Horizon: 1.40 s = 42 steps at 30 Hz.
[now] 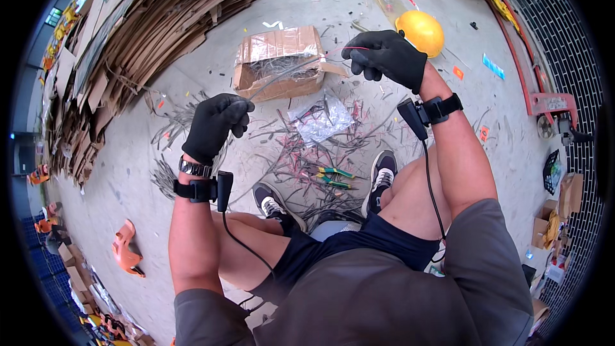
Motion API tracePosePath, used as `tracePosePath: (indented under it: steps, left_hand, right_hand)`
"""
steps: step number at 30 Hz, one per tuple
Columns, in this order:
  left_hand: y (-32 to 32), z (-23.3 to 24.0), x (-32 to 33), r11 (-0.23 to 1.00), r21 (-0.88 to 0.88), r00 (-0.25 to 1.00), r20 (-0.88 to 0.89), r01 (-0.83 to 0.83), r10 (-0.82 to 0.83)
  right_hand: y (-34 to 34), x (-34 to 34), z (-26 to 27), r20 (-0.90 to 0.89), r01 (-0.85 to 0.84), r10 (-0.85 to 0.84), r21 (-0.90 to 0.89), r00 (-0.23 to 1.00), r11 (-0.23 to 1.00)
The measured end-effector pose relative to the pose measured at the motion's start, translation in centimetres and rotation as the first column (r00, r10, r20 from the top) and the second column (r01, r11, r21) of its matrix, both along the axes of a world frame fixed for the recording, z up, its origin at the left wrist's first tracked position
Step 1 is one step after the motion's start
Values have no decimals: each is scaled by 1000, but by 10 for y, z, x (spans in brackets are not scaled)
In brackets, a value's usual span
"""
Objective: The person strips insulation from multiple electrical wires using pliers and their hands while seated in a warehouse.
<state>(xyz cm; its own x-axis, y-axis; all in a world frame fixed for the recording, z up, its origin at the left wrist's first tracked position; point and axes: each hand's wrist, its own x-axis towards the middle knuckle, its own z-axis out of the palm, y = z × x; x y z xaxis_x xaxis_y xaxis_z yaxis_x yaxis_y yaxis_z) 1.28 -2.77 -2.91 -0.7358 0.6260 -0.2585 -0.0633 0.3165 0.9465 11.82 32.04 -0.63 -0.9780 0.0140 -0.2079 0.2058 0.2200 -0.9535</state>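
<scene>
Between my two black-gloved hands stretches a grey cable (281, 76), raised above the floor. My left hand (216, 124) pinches its near end. At the far end the sheath stops and thin cores fan out, one of them a red wire (353, 48); my right hand (382, 57) has its fingers closed on these cores. Behind the cable sits an open cardboard box (283, 90) with a tangle of thin grey strands in it. Pliers with green and yellow handles (336, 178) lie between my shoes among cable scraps (293, 158).
A crumpled clear plastic bag (321, 122) lies on the scraps. Bundles of grey cable (166, 180) rest at left. Flattened cardboard (158, 24) is piled at far left. A yellow hard hat-like dome (423, 33) stands behind my right hand; an orange plastic part (126, 249) lies lower left.
</scene>
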Motion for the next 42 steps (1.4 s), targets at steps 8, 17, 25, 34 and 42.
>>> tracePosePath:
  steps: [8, 17, 25, 34, 42]
  left_hand:
    - [-1, 0, -1, 1000, 2, 1000, -4, -4, 4]
    - [2, 0, 1, 998, -7, 998, 29, 59, -59]
    - [20, 5, 10, 992, -102, 997, -10, -72, 71]
    - [43, -5, 38, 992, 101, 992, 91, 75, -85]
    - [33, -7, 29, 994, -98, 997, 55, 58, -52]
  right_hand:
    - [2, 0, -2, -52, 63, -60, 68, 997, 996]
    - [7, -3, -4, -51, 169, -166, 73, 985, 983]
    - [-7, -7, -12, -662, 483, -144, 365, 736, 796]
    - [-92, 0, -46, -468, 33, 372, 656, 802, 754]
    - [-77, -1, -46, -398, -79, 333, 535, 855, 841]
